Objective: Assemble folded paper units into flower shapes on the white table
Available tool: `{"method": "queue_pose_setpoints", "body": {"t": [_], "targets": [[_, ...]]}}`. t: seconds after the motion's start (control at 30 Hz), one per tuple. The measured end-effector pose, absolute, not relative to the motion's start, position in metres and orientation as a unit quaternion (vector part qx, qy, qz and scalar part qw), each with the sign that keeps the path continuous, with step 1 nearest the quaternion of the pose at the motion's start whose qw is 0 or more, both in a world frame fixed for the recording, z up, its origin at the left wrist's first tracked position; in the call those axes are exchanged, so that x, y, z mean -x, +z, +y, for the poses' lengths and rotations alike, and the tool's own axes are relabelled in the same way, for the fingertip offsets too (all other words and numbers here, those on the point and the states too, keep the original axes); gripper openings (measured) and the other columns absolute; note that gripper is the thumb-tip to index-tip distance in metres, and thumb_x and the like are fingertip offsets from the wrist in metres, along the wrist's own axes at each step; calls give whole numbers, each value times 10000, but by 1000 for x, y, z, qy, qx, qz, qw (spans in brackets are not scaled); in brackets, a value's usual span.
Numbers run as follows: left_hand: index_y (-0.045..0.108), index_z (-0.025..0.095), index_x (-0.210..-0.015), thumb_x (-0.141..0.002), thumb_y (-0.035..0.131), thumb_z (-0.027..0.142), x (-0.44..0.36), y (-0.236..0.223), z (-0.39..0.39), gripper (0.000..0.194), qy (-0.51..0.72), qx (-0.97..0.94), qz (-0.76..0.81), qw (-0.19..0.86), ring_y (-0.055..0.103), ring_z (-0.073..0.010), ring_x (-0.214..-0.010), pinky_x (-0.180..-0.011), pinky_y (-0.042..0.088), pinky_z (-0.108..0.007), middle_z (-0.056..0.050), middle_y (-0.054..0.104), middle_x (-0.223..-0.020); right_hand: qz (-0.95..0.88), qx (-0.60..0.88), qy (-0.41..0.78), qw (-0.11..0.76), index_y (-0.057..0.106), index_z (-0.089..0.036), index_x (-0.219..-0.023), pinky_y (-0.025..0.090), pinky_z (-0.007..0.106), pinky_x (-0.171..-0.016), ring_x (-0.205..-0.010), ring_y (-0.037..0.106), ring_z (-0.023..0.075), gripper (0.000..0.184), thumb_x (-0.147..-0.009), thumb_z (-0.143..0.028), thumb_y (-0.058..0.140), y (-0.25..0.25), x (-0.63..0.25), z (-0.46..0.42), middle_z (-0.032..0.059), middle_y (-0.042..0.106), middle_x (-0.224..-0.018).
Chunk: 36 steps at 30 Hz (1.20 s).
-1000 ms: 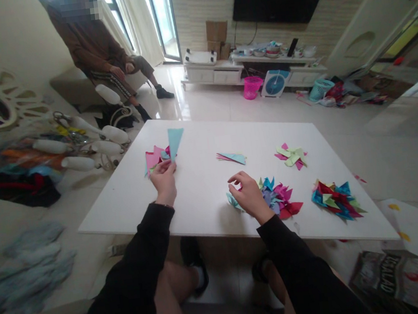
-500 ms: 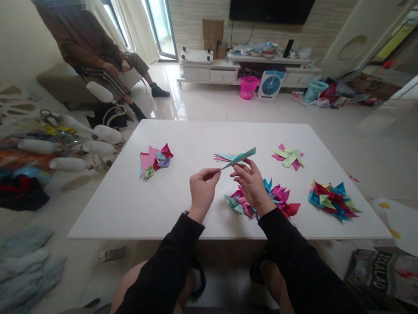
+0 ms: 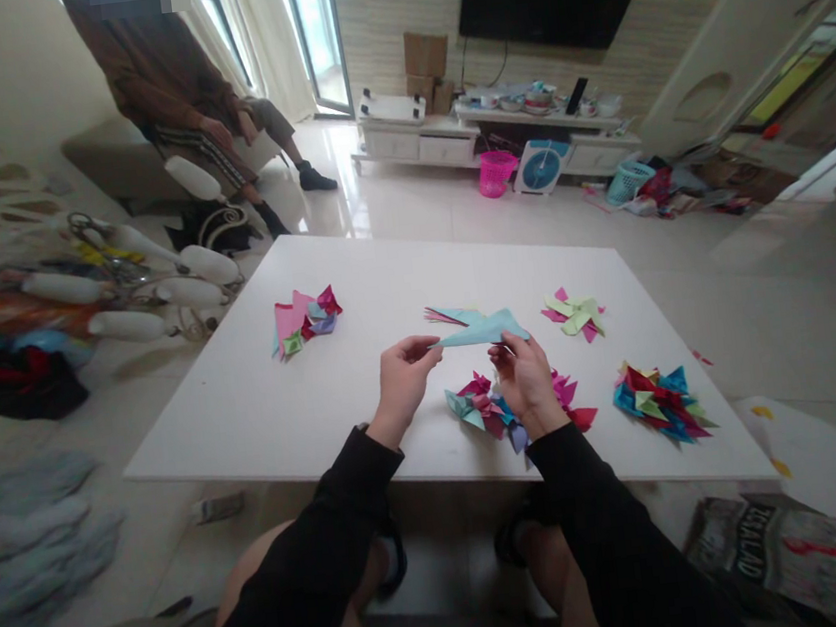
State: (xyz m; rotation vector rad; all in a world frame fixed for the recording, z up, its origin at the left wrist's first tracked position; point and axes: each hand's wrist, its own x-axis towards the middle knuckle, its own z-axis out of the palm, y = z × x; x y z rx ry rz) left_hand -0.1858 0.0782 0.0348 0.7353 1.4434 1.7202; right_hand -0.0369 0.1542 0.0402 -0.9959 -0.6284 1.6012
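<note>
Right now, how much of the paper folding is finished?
Partway, I think. The green-and-pink pinwheel shape and the colourful pile on the table's right side look done. One light-blue folded paper is in hand, between the left hand and right hand. The thin folded papers just beyond it may be left. I can't tell whether the partly hidden near pile is finished.

We log: both our sleeves long, plain black, reaching the wrists | our legs bare at the knee | our shoes dark, details blurred.
</note>
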Motion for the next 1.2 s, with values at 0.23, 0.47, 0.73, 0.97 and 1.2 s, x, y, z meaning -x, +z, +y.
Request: {"method": "queue_pose_setpoints", "body": {"t": [0.23,0.47,0.73,0.97,1.2], "targets": [[775,131,-886,-683,813,308,182,33,78,272,684,-250,554,403,663,-148,-693,-711,522,-297,-58,733,-756,-267,440,665,542,548,-207,-793,410,148,-457,-490,564,48,269,-634,-222,765,40,33,153,-89,619,-666],[749,129,-910,-674,822,320,183,31,80,313,703,-208,542,411,676,-143,-662,-700,528,-295,-70,741,-789,-275,450,653,544,554,-212,-818,395,161,-453,-500,547,47,270,-647,-278,752,37,31,155,-81,614,-706],[708,131,-940,-670,800,296,182,32,79,330,703,-192,537,424,687,-141,-659,-661,505,-264,-67,749,-790,-270,450,653,546,561,-203,-792,385,152,-450,-487,520,43,250,-629,-267,741,37,31,155,-74,616,-678],[680,138,-883,-659,804,294,183,33,79,300,708,-184,538,419,677,-137,-635,-650,497,-256,-41,722,-720,-279,443,653,547,567,-201,-782,389,161,-453,-494,519,47,219,-651,-270,728,35,30,156,-69,610,-687],[672,140,-887,-695,757,270,182,35,78,247,703,-179,542,424,683,-129,-628,-641,495,-250,-67,748,-804,-281,449,650,545,568,-201,-775,381,163,-448,-487,509,45,197,-660,-268,713,35,30,156,-67,606,-687]]}}
